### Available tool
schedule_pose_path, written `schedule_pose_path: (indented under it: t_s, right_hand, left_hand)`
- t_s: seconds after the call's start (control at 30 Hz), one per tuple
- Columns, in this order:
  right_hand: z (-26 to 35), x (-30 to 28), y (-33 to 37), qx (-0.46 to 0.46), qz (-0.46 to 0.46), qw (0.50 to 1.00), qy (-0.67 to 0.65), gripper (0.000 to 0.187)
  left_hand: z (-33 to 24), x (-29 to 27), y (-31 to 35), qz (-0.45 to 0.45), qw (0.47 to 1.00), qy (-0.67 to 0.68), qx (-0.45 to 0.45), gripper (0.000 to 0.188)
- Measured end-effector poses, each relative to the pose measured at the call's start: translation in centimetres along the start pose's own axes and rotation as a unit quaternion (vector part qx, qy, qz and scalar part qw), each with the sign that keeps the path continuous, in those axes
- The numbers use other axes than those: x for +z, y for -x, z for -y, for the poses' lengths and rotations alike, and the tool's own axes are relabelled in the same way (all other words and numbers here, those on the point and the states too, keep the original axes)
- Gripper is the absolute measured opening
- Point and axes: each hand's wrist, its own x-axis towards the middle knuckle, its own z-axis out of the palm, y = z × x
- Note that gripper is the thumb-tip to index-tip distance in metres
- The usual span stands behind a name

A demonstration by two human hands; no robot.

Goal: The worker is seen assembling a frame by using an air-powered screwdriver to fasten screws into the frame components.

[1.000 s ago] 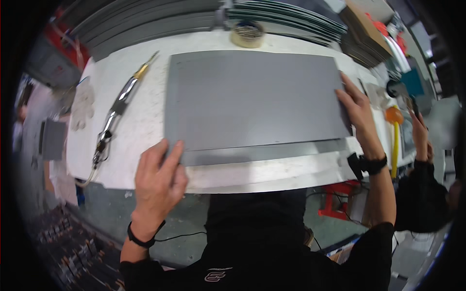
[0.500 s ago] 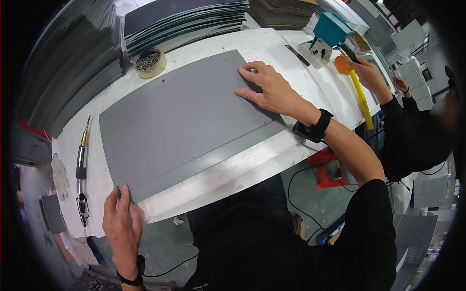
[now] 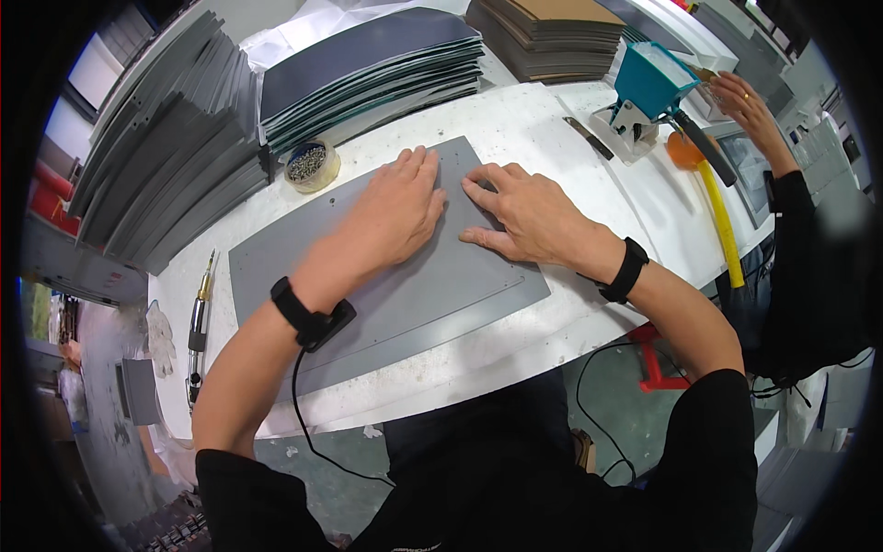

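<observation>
A flat grey panel [image 3: 405, 304] with small holes along its edges lies on the white worktable. My left hand [image 3: 395, 207] rests flat on the panel near its far edge, fingers stretched out, slightly blurred at the wrist. Close beside it, my right hand [image 3: 520, 212] touches the right part of the panel, with fingers and thumb spread. Neither hand grips anything. Just beyond the panel stands a round tub [image 3: 313, 166] of small metal screws. An electric screwdriver [image 3: 198, 327] lies left of the panel.
Grey panels [image 3: 175, 156] stand stacked at the far left; dark sheets [image 3: 368, 78] and brown-topped boards [image 3: 552, 37] sit behind. A knife [image 3: 589, 138], a teal dispenser [image 3: 655, 81] and a yellow-handled mallet [image 3: 722, 221] are right. Another person's hand [image 3: 750, 110] reaches in there. A glove [image 3: 159, 340] lies left.
My left hand has moved from the panel's near left corner to its far part, beside my right hand. The co-worker's hand has left the dispenser's handle and moved farther back.
</observation>
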Motion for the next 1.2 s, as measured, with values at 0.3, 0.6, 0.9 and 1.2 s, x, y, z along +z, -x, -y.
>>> schedule_pose_path:
  t_s: [0.3, 0.6, 0.9, 1.2]
  right_hand:
    - [-1.2, -0.6, 0.0, -0.001, 0.054, 0.998, -0.045, 0.068]
    - [-2.1, -0.6, 1.1, -0.033, 0.058, 0.994, -0.084, 0.083]
    - [3.1, -2.1, 9.8, 0.035, 0.05, 0.986, -0.154, 0.071]
    - [4.6, -0.2, 11.7, 0.025, -0.001, 0.996, -0.085, 0.056]
  left_hand:
    - [-0.9, 2.1, -1.3, 0.009, 0.999, 0.003, -0.031, 0.055]
    - [-1.3, 2.3, -1.4, -0.011, 0.999, 0.008, -0.039, 0.056]
    - [-1.3, 2.7, -2.0, -0.02, 0.998, -0.032, -0.055, 0.059]
    - [-2.8, 1.9, -1.8, -0.006, 0.997, -0.045, -0.063, 0.058]
